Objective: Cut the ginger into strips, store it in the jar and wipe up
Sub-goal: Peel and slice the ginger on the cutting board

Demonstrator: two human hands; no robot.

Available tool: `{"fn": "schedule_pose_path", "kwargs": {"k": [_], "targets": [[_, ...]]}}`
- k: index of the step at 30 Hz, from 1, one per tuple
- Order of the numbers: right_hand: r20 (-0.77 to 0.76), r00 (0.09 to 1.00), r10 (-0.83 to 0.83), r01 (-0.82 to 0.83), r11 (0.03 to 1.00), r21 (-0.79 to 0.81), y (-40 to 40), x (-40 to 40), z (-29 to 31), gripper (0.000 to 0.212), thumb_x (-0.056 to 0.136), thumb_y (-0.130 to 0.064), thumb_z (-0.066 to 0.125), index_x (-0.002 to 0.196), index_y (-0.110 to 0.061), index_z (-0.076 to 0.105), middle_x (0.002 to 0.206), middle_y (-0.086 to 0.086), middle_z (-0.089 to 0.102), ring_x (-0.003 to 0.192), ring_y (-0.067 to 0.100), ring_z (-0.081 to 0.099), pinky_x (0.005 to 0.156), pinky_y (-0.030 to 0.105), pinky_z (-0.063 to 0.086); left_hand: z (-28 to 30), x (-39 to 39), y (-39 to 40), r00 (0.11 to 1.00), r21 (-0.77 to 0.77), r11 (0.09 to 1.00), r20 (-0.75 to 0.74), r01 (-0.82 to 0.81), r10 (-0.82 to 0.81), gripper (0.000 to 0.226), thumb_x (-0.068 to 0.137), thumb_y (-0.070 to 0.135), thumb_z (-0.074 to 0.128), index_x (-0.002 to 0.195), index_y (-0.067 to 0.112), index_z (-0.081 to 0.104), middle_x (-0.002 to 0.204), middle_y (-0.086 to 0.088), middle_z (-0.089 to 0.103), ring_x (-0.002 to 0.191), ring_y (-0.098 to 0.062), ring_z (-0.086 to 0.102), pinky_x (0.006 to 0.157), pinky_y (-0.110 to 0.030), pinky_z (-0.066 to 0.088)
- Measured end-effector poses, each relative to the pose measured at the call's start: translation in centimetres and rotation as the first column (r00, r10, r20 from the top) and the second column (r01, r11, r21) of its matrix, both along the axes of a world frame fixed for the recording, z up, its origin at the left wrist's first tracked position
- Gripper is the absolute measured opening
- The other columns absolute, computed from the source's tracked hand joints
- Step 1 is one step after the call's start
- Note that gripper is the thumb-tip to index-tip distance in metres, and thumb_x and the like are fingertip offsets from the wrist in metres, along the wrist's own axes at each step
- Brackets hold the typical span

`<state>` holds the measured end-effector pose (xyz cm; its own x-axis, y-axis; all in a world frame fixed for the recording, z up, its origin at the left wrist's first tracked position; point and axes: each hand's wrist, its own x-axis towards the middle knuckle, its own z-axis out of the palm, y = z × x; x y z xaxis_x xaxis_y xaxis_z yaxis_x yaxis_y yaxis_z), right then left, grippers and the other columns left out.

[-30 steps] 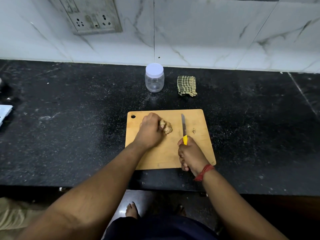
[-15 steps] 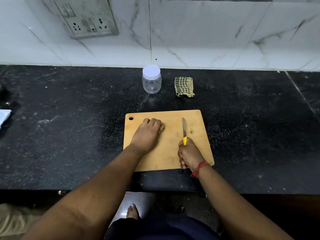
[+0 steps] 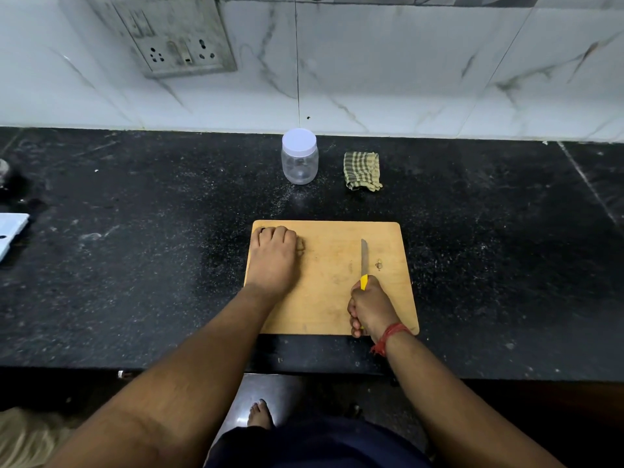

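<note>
A wooden cutting board lies on the black counter. My left hand rests at the board's far left corner, curled over the ginger, of which only a small edge shows. My right hand grips the yellow handle of a knife, blade lying on the board and pointing away from me. A small ginger scrap sits right of the blade. A clear jar with a white lid stands behind the board, with a folded checked cloth to its right.
A white marble wall with a socket panel backs the counter. A white object lies at the counter's left edge. The counter's front edge runs below the board, and a bare foot shows on the floor.
My left hand slid the ginger from the board's middle to its far left corner and now covers it. The right hand with the knife stayed in place.
</note>
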<state>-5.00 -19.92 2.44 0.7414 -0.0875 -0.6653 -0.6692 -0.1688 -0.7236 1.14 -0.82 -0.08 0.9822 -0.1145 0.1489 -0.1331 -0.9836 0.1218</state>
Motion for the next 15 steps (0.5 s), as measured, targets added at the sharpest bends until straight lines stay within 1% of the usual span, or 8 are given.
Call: {"fn": "schedule_pose_path", "kwargs": {"k": [2,5,8,10,12,15], "targets": [[0.007,1.0,0.015,-0.015,1.0,-0.022,0.0,0.2,-0.1,0.009,0.102,-0.013,0.029,0.105,-0.013,0.038,0.062,0.009,0.044,0.036,0.017,0.037,0.039,0.022,0.036,0.3,0.1,-0.7,0.999,0.007,0.999,-0.005,0.046,-0.046,0.018,0.095,0.021,0.054,0.109,0.011,0.061,0.108,-0.008,0.064,0.107,-0.031,0.056,0.116,-0.056,0.026],[0.013,0.999,0.036,-0.036,0.998,-0.052,0.1,0.4,-0.4,0.012,0.1,-0.013,0.028,0.104,-0.013,0.039,0.063,0.009,0.046,0.036,0.017,0.039,0.04,0.023,0.038,0.6,0.1,-1.8,0.993,0.003,0.996,-0.073,0.092,-0.091,0.022,0.098,0.03,0.05,0.111,0.015,0.06,0.11,-0.004,0.065,0.11,-0.028,0.057,0.118,-0.055,0.02],[0.01,0.998,0.061,-0.06,0.996,-0.069,0.1,0.4,-0.4,0.014,0.098,-0.013,0.027,0.103,-0.014,0.04,0.066,0.01,0.047,0.038,0.018,0.04,0.041,0.025,0.039,0.4,-0.3,-2.5,0.987,-0.034,0.992,-0.095,0.124,-0.127,0.019,0.097,0.027,0.052,0.112,0.017,0.056,0.112,-0.003,0.065,0.113,-0.028,0.056,0.119,-0.053,0.018],[0.011,0.997,0.078,-0.077,0.994,-0.074,0.0,0.4,-0.4,0.014,0.097,-0.014,0.028,0.101,-0.014,0.041,0.067,0.01,0.048,0.039,0.018,0.04,0.041,0.025,0.039,0.0,-0.4,-2.4,0.981,-0.107,0.983,-0.102,0.151,-0.162,0.019,0.094,0.019,0.055,0.112,0.015,0.057,0.112,-0.004,0.066,0.112,-0.029,0.055,0.119,-0.051,0.019],[0.022,0.995,0.099,-0.097,0.991,-0.087,-0.1,0.3,-0.4,0.012,0.099,-0.015,0.029,0.099,-0.015,0.041,0.068,0.009,0.049,0.039,0.018,0.041,0.041,0.024,0.039,-0.3,-0.4,-2.0,0.975,-0.186,0.966,-0.1,0.177,-0.198,0.025,0.091,0.013,0.06,0.116,0.012,0.06,0.114,-0.006,0.066,0.111,-0.03,0.055,0.117,-0.048,0.024],[0.03,0.992,0.122,-0.118,0.988,-0.103,-0.1,0.1,-0.3,0.012,0.1,-0.016,0.03,0.098,-0.016,0.041,0.069,0.009,0.049,0.038,0.017,0.042,0.039,0.024,0.038,-0.4,-0.3,-1.4,0.968,-0.285,0.936,-0.085,0.204,-0.237,0.032,0.088,0.011,0.069,0.12,0.009,0.062,0.115,-0.008,0.064,0.108,-0.029,0.054,0.104,-0.04,0.035]]}}
